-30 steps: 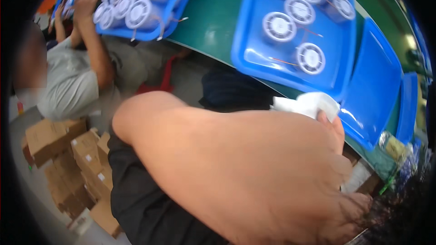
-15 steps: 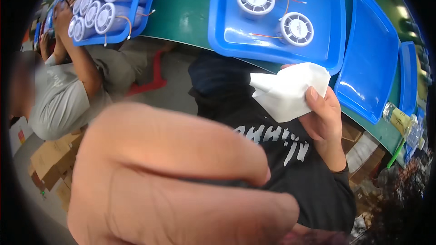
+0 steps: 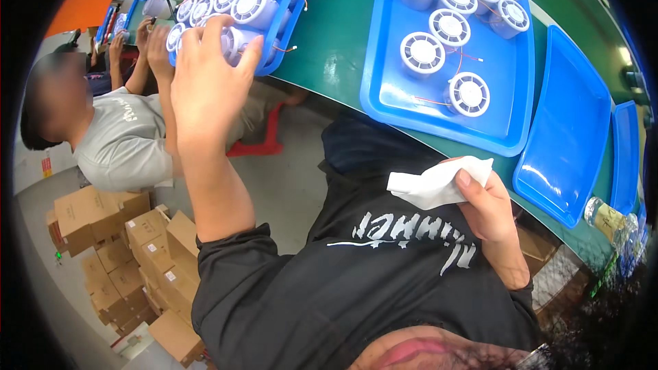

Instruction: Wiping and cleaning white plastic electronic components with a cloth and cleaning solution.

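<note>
My left hand (image 3: pixel 211 89) reaches out over a blue tray (image 3: pixel 275 61) at the upper left, its fingers spread and thumb apart. Packed in that tray are several white cylinders (image 3: pixel 251 6) with slotted round tops and thin wires ending in small plugs. The fingertips are at the cylinders on the near side; no firm grip shows. In front of my chest, my right hand (image 3: pixel 488 207) pinches a crumpled white wipe (image 3: pixel 430 188) between thumb and fingers. Beyond it, a second blue tray (image 3: pixel 392 90) carries several more such cylinders (image 3: pixel 422 53), standing upright with wires trailing.
Blue trays (image 3: pixel 565 130) without cylinders lie at the right on the green table (image 3: pixel 336 48). A clear bottle (image 3: pixel 606 219) stands near the right corner. At the left, a co-worker in a grey shirt (image 3: pixel 130 140) sits by a red stool (image 3: pixel 264 138). Cardboard boxes (image 3: pixel 96 216) stack on the floor.
My left hand has moved from close before the camera out to the left tray, its fingers now spread. My right hand keeps the wipe, which looks more bunched. The view has shifted.
</note>
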{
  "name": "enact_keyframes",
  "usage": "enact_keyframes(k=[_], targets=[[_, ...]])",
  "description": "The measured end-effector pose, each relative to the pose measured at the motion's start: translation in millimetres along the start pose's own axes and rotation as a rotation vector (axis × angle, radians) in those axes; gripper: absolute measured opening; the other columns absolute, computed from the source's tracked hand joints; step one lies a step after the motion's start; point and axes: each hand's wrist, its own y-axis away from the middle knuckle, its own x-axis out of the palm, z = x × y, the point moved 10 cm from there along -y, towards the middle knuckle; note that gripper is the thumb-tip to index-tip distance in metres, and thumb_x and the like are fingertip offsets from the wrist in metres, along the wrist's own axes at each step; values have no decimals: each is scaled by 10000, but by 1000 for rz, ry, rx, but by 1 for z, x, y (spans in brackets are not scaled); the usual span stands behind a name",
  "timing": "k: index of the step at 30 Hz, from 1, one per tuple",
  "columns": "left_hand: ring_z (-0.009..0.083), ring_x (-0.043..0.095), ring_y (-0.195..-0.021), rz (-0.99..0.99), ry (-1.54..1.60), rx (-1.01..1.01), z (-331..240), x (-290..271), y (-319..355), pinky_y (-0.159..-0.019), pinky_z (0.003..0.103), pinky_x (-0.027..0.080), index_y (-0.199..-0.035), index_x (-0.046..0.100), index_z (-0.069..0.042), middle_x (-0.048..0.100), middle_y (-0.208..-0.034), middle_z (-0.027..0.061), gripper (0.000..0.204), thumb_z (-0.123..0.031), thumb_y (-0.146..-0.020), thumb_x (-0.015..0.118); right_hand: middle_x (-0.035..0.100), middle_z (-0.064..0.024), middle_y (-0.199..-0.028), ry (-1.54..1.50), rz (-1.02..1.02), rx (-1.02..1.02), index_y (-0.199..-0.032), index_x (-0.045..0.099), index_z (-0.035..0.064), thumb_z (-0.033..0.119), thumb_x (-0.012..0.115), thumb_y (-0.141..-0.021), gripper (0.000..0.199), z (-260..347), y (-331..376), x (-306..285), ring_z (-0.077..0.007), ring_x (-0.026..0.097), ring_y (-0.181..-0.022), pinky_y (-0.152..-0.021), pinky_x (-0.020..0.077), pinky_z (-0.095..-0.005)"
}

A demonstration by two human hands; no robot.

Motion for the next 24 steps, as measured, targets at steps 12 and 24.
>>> enact_keyframes(k=[12, 24], targets=[[181, 606, -939, 9, 731, -53, 28, -8, 20, -801, 283, 493, -1224, 549, -49, 544, -1155, 103, 486, -52, -757, 685, 614, -159, -1181, -233, -92, 42, -1233, 508, -58, 288, 503, -979, 429, -15, -2, -20, -259, 610, -1084, -958, 467, -388], [192, 561, -1102, 506, 1938, -12, -154, 59, 88, -954, 315, 438, -1247, 447, 48, 568, -1159, 123, 577, 0, -723, 684, 618, -138, -1166, 1709, -165, -1206, -1110, 646, 31, 247, 633, -807, 372, 113, 30, 70, -299, 612, -1063, -991, 417, -444]])
